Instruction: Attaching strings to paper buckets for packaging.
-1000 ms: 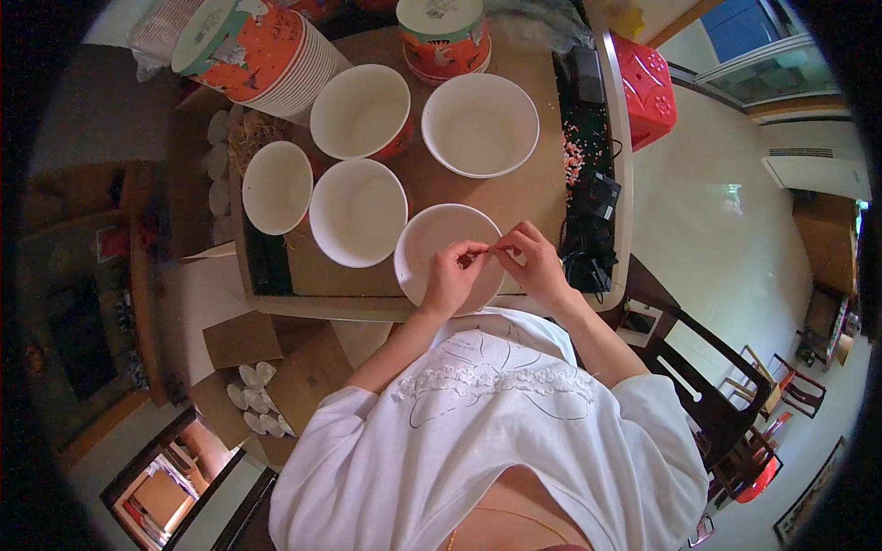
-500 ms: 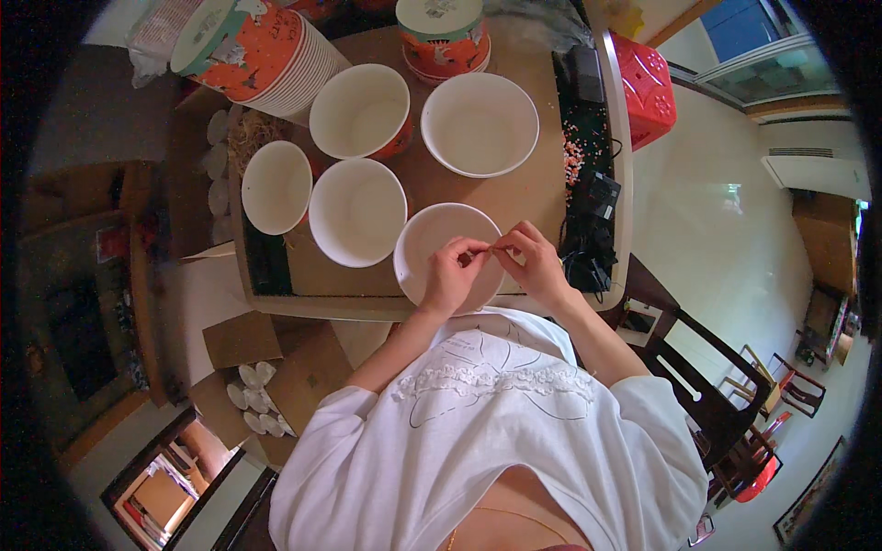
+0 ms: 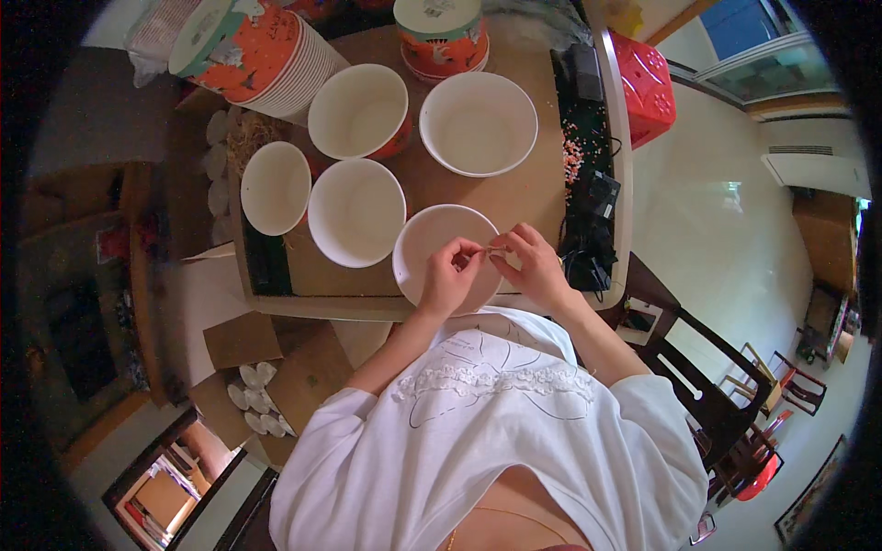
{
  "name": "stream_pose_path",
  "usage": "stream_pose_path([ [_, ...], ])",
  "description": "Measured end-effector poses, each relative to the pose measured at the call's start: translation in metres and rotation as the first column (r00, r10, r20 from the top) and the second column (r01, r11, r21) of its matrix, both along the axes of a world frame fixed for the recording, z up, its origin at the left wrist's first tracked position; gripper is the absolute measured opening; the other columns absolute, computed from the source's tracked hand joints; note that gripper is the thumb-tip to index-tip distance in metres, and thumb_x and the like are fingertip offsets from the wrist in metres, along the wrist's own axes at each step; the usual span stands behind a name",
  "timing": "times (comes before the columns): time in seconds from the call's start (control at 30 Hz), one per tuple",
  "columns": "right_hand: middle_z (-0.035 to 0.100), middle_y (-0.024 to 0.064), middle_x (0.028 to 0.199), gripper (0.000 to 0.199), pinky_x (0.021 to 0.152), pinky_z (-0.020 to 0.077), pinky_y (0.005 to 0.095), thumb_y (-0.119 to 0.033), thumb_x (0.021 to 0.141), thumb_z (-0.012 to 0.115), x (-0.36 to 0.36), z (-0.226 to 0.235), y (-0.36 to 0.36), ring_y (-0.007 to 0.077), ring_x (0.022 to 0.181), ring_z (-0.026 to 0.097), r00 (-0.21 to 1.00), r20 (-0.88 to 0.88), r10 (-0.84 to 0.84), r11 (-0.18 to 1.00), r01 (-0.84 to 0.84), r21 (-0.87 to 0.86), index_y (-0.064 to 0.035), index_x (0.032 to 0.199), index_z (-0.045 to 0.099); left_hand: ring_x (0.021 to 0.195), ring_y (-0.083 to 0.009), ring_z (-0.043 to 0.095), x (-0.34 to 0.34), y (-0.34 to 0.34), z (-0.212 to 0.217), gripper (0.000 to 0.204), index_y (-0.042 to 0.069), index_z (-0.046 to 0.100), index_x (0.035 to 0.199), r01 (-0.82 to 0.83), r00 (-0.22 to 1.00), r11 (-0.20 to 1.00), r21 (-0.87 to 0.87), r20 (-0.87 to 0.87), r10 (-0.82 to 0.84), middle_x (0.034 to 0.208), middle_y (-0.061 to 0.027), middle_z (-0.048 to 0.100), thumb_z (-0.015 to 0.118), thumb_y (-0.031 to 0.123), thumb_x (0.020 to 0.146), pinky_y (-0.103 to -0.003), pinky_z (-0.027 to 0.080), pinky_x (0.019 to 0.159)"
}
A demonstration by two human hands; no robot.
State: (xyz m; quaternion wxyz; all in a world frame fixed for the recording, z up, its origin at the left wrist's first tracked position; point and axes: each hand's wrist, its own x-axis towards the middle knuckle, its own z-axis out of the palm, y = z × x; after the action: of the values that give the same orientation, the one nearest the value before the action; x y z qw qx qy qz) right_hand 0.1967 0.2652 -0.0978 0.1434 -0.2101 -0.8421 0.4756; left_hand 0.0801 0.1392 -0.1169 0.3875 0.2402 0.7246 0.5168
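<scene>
Both hands meet above the right side of the nearest white paper bucket (image 3: 424, 241), which stands open at the table's front edge. My left hand (image 3: 452, 274) is closed in a pinch, its fingertips close to those of my right hand (image 3: 535, 268), which pinches as well. Between the fingertips is something small, thin and brownish, too small to name. More open paper buckets, white inside, stand beyond: one at the near left (image 3: 356, 213), one at the far left (image 3: 276, 189), one behind (image 3: 358, 112) and a wide one at the back right (image 3: 479, 125).
A leaning stack of orange printed buckets (image 3: 276, 60) lies at the back left; another orange bucket (image 3: 443, 46) stands upside down at the back. Along the table's right side are black adapters (image 3: 602, 195) and scattered pink bits (image 3: 573, 158). A carton (image 3: 262, 386) with white cups stands on the lower left.
My fingers have shifted slightly at the pinch, and a little more of the thin thing shows between them. The buckets stand as before.
</scene>
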Motion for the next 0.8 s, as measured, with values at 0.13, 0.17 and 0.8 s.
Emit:
stream_pose_path([
  [0.13,0.053,0.0109,0.083,0.015,0.067,0.0469,0.0384,-0.008,0.074,0.065,-0.001,0.0,0.0,0.0298,0.08,0.055,1.0,-0.001,-0.008,0.999,0.008,0.036,-0.0058,0.088,0.058,0.063,-0.0055,0.055,0.0,-0.001,0.008,0.005,0.002,0.062,0.085,0.001,1.0,1.0,0.001,-0.015,-0.001,0.072,-0.0009,0.062,0.061,0.007,0.082,-0.022,0.045,0.057],
  [0.17,0.053,0.0109,0.083,0.014,0.067,0.0469,0.0383,-0.008,0.074,0.065,-0.001,0.001,0.001,0.0298,0.08,0.055,1.0,0.017,-0.006,1.0,0.006,0.025,-0.0057,0.086,0.059,0.063,-0.0059,0.056,0.0,-0.001,0.009,0.007,0.002,0.062,0.087,-0.021,1.0,0.999,0.034,-0.01,0.021,0.072,-0.0009,0.062,0.061,0.007,0.083,-0.022,0.045,0.057],
  [0.8,0.052,0.0107,0.078,0.011,0.064,0.046,0.0384,-0.009,0.073,0.065,-0.004,0.006,0.001,0.0298,0.076,0.054,0.999,-0.029,0.012,0.997,-0.01,0.081,-0.0048,0.081,0.059,0.061,-0.0118,0.06,-0.001,0.001,0.026,0.008,0.0,0.063,0.082,0.018,0.983,0.998,-0.056,-0.18,-0.028,0.071,-0.0076,0.065,0.061,0.007,0.082,-0.026,0.048,0.057],
])
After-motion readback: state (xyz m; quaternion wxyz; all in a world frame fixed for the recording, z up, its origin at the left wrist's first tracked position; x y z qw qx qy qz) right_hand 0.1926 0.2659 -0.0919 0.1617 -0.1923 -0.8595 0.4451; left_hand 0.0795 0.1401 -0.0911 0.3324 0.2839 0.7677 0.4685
